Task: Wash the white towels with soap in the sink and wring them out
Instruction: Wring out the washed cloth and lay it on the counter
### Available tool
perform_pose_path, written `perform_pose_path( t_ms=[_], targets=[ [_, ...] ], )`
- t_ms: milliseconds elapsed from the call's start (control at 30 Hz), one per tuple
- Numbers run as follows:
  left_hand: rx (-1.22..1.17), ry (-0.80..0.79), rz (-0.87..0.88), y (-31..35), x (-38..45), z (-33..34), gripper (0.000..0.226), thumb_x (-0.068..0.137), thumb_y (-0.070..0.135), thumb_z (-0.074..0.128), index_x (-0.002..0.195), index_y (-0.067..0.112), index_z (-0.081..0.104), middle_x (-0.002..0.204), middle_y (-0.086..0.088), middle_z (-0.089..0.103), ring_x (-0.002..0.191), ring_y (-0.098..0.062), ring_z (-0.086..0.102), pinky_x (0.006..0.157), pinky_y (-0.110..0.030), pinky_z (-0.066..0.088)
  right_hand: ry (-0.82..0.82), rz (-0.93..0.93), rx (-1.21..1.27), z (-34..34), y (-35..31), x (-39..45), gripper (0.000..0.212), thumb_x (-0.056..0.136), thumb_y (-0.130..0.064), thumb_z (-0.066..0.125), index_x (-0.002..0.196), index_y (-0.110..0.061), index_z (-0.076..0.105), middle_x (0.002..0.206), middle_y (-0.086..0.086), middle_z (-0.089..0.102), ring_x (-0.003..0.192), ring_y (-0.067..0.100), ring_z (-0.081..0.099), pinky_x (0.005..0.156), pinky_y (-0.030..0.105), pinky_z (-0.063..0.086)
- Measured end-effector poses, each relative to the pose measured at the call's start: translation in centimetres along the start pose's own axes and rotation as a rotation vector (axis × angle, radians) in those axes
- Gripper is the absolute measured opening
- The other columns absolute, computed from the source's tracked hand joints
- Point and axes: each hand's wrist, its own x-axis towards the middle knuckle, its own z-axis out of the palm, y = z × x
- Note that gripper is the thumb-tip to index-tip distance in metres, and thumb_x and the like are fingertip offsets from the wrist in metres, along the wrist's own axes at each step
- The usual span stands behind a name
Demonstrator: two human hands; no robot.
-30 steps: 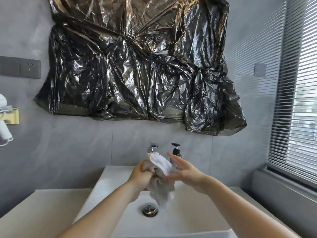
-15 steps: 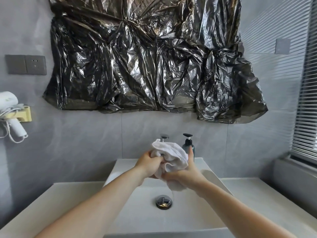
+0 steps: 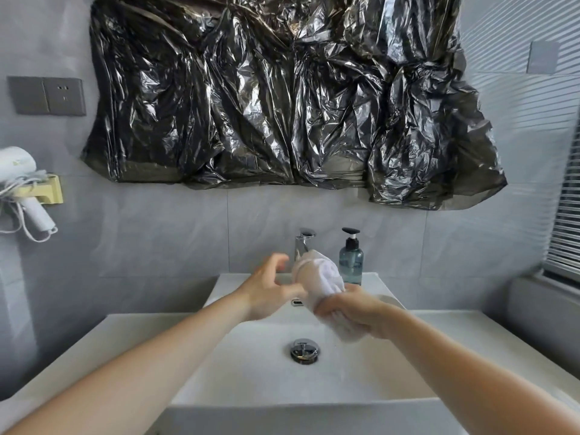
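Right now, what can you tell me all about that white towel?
The white towel is a small cloth, soft and fluffy-looking, rolled into a thick twisted bundle. It is held up over the sink, tilted, with its top end in front of the faucet. The right hand grips its lower part, and a bit pokes out below the fist. The left hand is beside it, blurred, fingers spread; whether it touches the towel is unclear.

Crinkled black plastic sheet on grey wall, hairdryer in holder, wall socket, perhaps window blinds
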Motion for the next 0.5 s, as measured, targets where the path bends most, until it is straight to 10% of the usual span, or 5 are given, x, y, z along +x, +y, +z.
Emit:
perform_pose_path(
  t_ms=[200,267,367,500],
  targets=[
    [0.923,-0.102,0.661,-4.2,0.9,0.0,0.13,0.073,0.041,0.084,0.163,0.04,-0.01,0.171,0.013,-0.022,0.16,-0.027,-0.014,0.125,-0.041,0.012,-0.477,0.282,0.148,-0.3,0.3,0.1,0.042,0.066,-0.03,0.083,0.099,-0.011,0.064,0.083,0.002,0.065,0.067,0.011,0.062,0.061,0.02,0.052],
    [0.875,-0.058,0.813,-4.7,2.2,1.4,0.125,0.073,0.039,0.087,0.164,0.033,0.001,0.175,0.004,-0.005,0.161,-0.03,0.009,0.126,-0.044,0.027,-0.577,0.273,0.128,0.6,0.1,0.7,0.056,0.062,-0.032,0.087,0.109,-0.011,0.066,0.097,0.003,0.067,0.077,0.012,0.063,0.073,0.02,0.054],
    [0.725,0.058,0.913,-5.0,3.9,1.7,0.097,0.075,0.026,0.084,0.155,0.028,0.03,0.157,0.001,0.047,0.124,-0.023,0.062,0.087,-0.036,0.06,-0.635,0.265,0.04,1.7,-1.0,0.7,0.033,0.072,-0.028,0.08,0.099,-0.015,0.065,0.085,-0.001,0.065,0.07,0.01,0.061,0.066,0.019,0.052],
    [0.956,0.001,0.676,-4.4,4.6,2.3,0.059,0.079,0.02,0.07,0.131,0.026,0.043,0.114,0.003,0.067,0.097,-0.03,0.07,0.064,-0.032,0.042,-0.446,0.113,-0.235,3.2,-1.4,1.3,0.013,0.08,-0.023,0.075,0.077,-0.017,0.064,0.077,0.005,0.058,0.066,0.012,0.058,0.059,0.024,0.046]
  ],
)
